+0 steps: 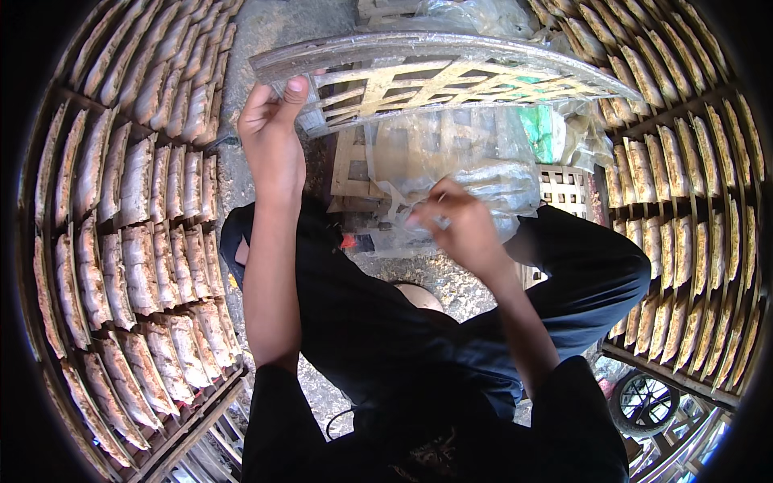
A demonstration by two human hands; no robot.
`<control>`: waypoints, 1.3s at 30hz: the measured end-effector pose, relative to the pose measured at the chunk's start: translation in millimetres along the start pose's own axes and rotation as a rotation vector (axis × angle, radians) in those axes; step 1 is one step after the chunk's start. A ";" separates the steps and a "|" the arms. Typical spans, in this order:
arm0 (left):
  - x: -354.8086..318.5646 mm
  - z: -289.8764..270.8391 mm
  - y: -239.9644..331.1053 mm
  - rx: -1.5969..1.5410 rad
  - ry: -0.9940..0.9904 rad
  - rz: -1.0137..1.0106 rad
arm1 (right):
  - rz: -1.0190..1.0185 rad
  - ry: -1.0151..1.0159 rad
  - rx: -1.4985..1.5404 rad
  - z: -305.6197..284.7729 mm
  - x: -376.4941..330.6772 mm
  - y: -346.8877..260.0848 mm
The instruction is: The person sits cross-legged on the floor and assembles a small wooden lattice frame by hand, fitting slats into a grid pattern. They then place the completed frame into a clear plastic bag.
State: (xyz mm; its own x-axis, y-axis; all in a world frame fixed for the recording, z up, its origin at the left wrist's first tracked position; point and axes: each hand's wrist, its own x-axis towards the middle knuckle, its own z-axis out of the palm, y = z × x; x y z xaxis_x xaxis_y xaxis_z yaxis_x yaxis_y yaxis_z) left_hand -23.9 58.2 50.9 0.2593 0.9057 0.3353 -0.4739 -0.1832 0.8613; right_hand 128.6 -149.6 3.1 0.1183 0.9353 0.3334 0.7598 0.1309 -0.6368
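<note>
Lattice panel, just one in hand, is up by the far side of the clear plastic sheet, long axis left-to-right, free end pointing right. Left hand's grip pinches its left end; right hand's over the sheet, can't tell if pinching. One wheel, near-right of sheet.

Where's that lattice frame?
In the head view, the lattice frame spans the upper middle, its left end in the left hand, pictured just above clear plastic.

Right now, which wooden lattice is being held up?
The upper lattice, held at its left end by the left hand; the lower lattice lies partly under clear plastic.
</note>
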 end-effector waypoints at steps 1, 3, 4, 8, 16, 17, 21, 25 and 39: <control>0.4 -0.6 -1.5 -0.003 0.012 -0.007 | 0.137 0.149 0.158 -8.5 5.5 3.3; -1.2 -6.9 -2.2 -0.001 0.003 -0.001 | 0.256 0.453 0.087 -32.1 23.1 22.2; -0.6 -9.0 -2.7 0.001 -0.006 0.005 | 0.354 0.593 0.126 -44.3 32.9 25.4; -1.5 -3.9 -0.9 -0.010 0.009 0.005 | 0.491 0.838 0.348 -82.5 65.9 39.0; -3.0 1.5 4.3 0.006 0.026 -0.018 | 0.428 0.904 0.519 -86.9 91.0 63.3; -3.1 1.4 4.1 -0.004 0.019 -0.013 | 0.400 0.936 0.543 -86.1 93.4 66.1; -0.5 -3.0 -2.0 -0.023 0.035 -0.009 | 0.332 0.972 0.592 -82.5 100.6 76.0; -0.2 -4.9 -2.7 -0.016 0.028 0.006 | 0.304 1.020 0.637 -76.4 104.1 86.5; -1.3 0.5 1.5 -0.011 0.051 -0.006 | 0.566 1.277 1.153 -84.3 79.4 58.6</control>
State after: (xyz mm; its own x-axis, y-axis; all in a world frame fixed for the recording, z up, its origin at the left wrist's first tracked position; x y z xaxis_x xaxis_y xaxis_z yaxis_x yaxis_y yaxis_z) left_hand -24.5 56.5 51.9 0.2189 0.9252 0.3101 -0.4814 -0.1740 0.8590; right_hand 236.5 -95.4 50.9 0.9643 0.2149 -0.1546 -0.2532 0.5781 -0.7757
